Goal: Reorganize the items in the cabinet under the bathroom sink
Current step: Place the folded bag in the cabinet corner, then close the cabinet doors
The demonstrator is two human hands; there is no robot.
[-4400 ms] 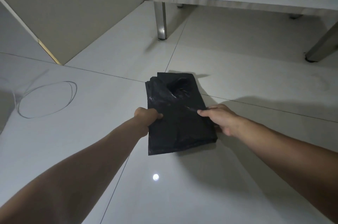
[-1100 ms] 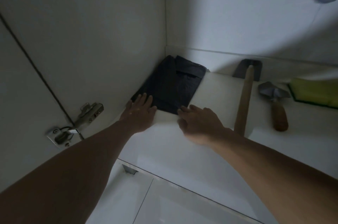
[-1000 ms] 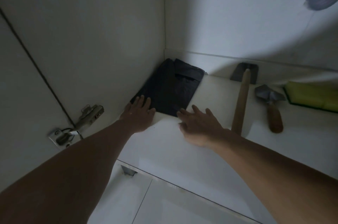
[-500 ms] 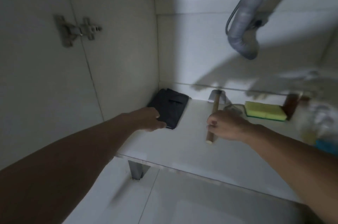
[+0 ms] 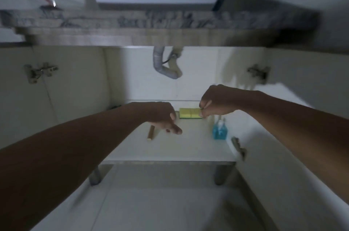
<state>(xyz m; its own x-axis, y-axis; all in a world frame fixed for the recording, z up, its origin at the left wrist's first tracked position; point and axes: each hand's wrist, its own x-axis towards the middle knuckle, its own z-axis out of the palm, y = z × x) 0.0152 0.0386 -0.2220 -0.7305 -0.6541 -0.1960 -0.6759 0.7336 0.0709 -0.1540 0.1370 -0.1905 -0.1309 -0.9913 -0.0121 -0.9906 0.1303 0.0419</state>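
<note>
While the view is smeared by motion, I can make out both of my hands raised in front of the open cabinet [image 5: 170, 147] under the sink. My left hand [image 5: 164, 119] hangs palm down over the cabinet floor with its fingers loosely curled and nothing in them, so I read it as relaxed and empty. A wooden handle [image 5: 151, 133] lies on the floor just below and left of that hand, its upper end hidden behind the hand. My right hand [image 5: 215, 101] is higher and to the right, fingers curled in toward the thumb; I cannot tell whether it pinches anything, because the blur hides the fingertips. Behind the gap between the two hands, a yellow sponge [image 5: 189, 112] with a dark green underside sits at the back of the cabinet floor against the rear wall. To the right of it stands a blue bottle [image 5: 219, 130] near the right side wall. A grey drain pipe [image 5: 163, 64] curves down from the top of the cabinet above the hands. Hinges show on the left door [image 5: 40, 72] and the right door [image 5: 257, 72], both swung open. Above runs the marbled edge of the desk [image 5: 151, 21]. At the far left corner of the cabinet floor a dark scrap [image 5: 114, 107] peeks out past my left forearm; I cannot tell what it is.
</note>
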